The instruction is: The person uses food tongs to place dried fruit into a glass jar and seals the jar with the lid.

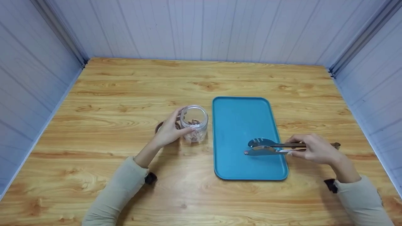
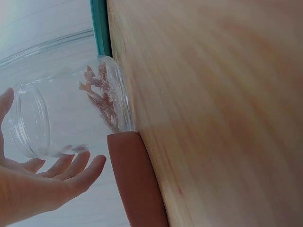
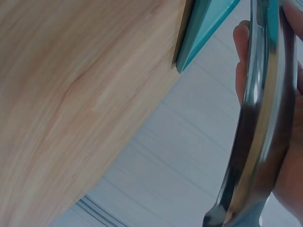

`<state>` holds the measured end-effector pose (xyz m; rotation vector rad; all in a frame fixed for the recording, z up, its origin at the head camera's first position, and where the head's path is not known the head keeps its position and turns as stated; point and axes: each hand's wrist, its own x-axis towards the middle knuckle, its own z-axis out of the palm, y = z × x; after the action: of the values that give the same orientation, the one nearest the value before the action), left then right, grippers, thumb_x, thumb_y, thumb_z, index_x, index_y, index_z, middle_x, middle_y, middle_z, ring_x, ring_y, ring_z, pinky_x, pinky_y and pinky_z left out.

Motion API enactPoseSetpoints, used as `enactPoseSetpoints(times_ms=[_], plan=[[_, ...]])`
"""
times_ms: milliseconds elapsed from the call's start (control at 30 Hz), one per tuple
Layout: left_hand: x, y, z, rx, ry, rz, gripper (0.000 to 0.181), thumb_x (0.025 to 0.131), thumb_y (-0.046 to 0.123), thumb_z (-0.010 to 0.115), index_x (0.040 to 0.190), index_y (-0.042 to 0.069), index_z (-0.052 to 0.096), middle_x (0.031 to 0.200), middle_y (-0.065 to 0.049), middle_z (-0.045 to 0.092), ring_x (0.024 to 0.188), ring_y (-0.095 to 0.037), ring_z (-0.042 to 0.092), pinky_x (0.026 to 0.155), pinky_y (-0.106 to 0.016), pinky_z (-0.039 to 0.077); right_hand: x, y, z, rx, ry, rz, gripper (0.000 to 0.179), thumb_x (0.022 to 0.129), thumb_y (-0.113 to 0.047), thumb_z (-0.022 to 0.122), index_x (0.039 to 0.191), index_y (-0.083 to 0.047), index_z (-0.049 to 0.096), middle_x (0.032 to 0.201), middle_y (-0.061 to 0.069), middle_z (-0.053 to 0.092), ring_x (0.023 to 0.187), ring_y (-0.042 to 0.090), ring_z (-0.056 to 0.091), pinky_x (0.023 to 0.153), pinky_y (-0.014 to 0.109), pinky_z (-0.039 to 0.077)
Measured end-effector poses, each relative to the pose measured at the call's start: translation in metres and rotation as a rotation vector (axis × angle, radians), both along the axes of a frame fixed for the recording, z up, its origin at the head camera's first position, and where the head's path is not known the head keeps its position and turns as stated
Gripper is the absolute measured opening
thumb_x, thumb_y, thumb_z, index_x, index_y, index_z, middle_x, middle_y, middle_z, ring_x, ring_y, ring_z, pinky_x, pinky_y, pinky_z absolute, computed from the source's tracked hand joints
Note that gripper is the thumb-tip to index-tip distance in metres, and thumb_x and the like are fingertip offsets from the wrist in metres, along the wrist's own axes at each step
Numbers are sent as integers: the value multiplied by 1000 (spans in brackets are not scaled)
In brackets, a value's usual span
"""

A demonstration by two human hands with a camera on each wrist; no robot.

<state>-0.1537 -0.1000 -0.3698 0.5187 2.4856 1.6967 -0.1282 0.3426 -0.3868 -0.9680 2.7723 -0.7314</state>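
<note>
Reference landmark: the blue tray (image 1: 238,119), flat on the wood-grain table (image 1: 110,94).

Left of the tray, just beside its left rim, a clear jar (image 1: 196,127) stands upright with its mouth uncovered. Reddish-brown pieces (image 2: 102,97) lie at the bottom of the jar. The left hand (image 1: 168,133) grips the jar from the side away from the tray, thumb in front and fingers curled around the back.

Farther left of the tray, beside the jar, a round brown lid (image 2: 135,179) lies on the table, partly covered by the left hand in the head view. Contact between lid and jar cannot be confirmed.

At the right rim of the tray, the right hand (image 1: 315,149) grips metal tongs (image 1: 263,151) by the arms. The tong heads extend over the near right area of the tray, tips apart. A small pinkish spot shows at one tip; its nature cannot be determined. The raised left rim of the tray lies between jar and tongs.

Pale panels (image 1: 204,31) enclose the table beyond the tray and on both sides.
</note>
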Motion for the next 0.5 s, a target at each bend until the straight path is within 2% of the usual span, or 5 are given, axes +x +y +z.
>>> enactPoseSetpoints(times_ms=[100, 233, 400, 500], plan=[[0, 0, -1, 3, 3, 0, 70, 75, 8, 70, 132, -5, 31, 125, -22, 41, 111, -33, 41, 91, -43, 33, 1, 1, -1, 9, 15, 0, 21, 76, -19, 70, 95, -14, 62, 82, -5, 62, 67, 4, 55, 51, 24, 44], [0, 0, 0, -2, 3, -2, 70, 75, 9, 70, 132, -4, 31, 124, -22, 42, 110, -33, 42, 89, -43, 35, 3, 1, -3, 23, 38, -4, 21, 74, -16, 72, 92, -16, 62, 80, -10, 61, 64, 3, 54, 51, 24, 43], [0, 0, 1, -18, -5, -3, 71, 76, 12, 70, 133, -3, 29, 126, -22, 40, 109, -34, 43, 83, -44, 40, 4, -1, -3, 26, 26, -19, 20, 72, -16, 73, 88, -21, 62, 77, -16, 59, 61, 2, 52, 51, 23, 42], [0, -1, 1, -17, -1, -6, 71, 76, 11, 69, 133, -4, 29, 125, -22, 40, 110, -34, 43, 85, -43, 39, 4, -2, -4, 18, 27, -16, 21, 72, -15, 73, 87, -22, 61, 76, -15, 59, 61, 2, 53, 49, 22, 42]])
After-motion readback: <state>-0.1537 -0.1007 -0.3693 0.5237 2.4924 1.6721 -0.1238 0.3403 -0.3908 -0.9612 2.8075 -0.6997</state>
